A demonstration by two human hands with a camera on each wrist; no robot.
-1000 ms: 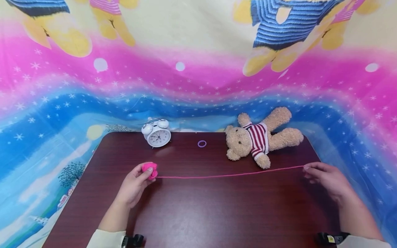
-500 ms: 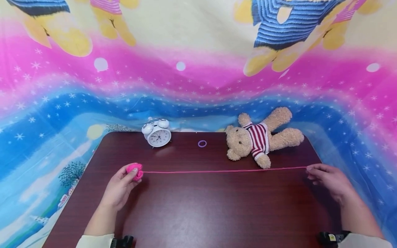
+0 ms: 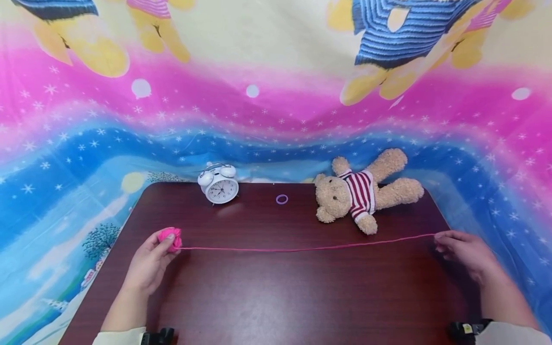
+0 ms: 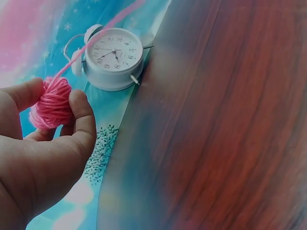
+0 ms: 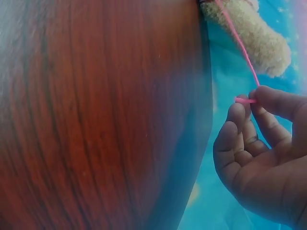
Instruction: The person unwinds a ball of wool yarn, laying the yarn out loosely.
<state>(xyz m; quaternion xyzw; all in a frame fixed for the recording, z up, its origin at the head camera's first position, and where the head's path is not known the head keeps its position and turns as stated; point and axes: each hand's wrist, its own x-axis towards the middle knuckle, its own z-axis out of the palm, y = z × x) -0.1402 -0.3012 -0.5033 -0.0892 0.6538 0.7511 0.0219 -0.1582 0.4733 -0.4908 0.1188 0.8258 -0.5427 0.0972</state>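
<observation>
My left hand point(image 3: 148, 266) grips a small ball of pink yarn point(image 4: 52, 103) between thumb and fingers, over the left part of the table. From the ball a single strand point(image 3: 284, 250) runs across to the right, sagging slightly in the middle. At the other side my right hand point(image 3: 467, 254) pinches the strand's end between thumb and index finger. In the right wrist view a short pink tail point(image 5: 245, 100) pokes out past the fingertips, and the other fingers are curled. Both hands are held above the dark wooden table point(image 3: 276, 297).
A white twin-bell alarm clock point(image 3: 221, 184) stands at the back left. Near the back middle lies a purple ring point(image 3: 281, 199). A teddy bear point(image 3: 362, 191) in a striped shirt lies at the back right, beyond the strand. Printed cloth point(image 3: 284, 115) hangs behind the table.
My left hand has moved left with the yarn ball, and the right hand slightly right. The strand between them has grown longer; it was straighter half a second ago and sags more now.
</observation>
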